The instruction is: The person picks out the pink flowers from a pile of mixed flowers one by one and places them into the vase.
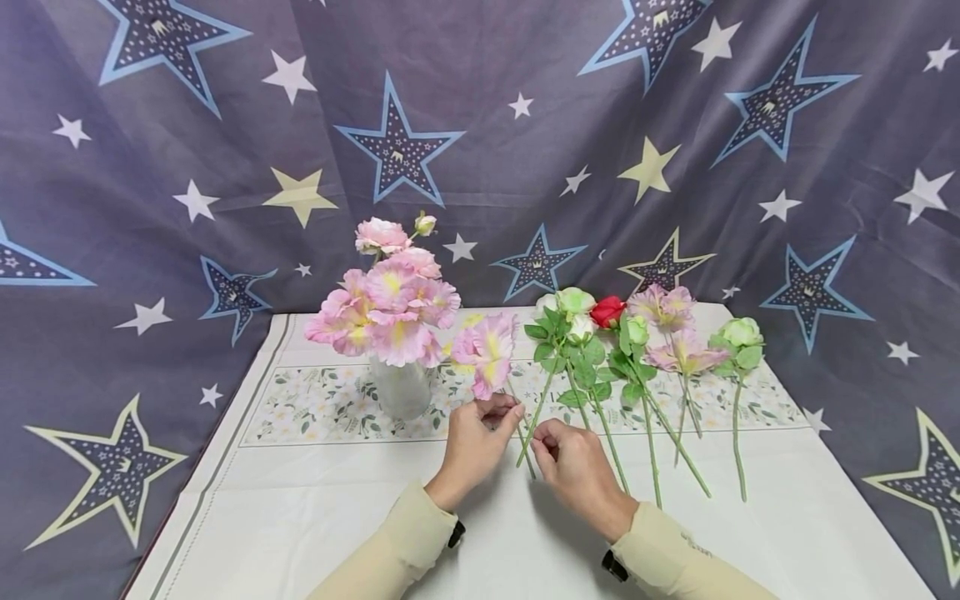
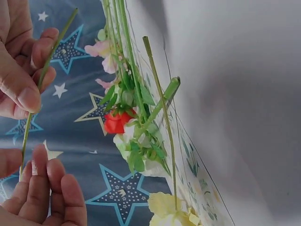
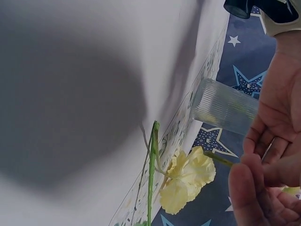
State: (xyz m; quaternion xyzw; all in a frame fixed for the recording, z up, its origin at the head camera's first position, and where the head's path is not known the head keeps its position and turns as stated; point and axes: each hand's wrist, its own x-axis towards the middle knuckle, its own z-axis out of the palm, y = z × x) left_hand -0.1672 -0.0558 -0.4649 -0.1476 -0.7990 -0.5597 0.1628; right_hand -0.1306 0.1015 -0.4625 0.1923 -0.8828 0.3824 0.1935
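Left hand (image 1: 477,443) and right hand (image 1: 581,471) pinch the thin green stem (image 2: 28,129) of a ruffled pink-and-yellow flower (image 1: 487,357) over the white-clothed table (image 1: 810,533).
Pressed too hard, that slim stem could bend; toward the table's back-left corner, a clear ribbed vase (image 1: 401,390) holds ruffled pink blooms (image 1: 390,308) (crowded above its rim, so a knock might tip it).

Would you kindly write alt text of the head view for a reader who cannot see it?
A person's left hand and right hand hold a pink flower above a white-covered table. At left stands a clear vase holding pink blooms; at right lie loose white, green, red and pink flowers, before a dark starry curtain.
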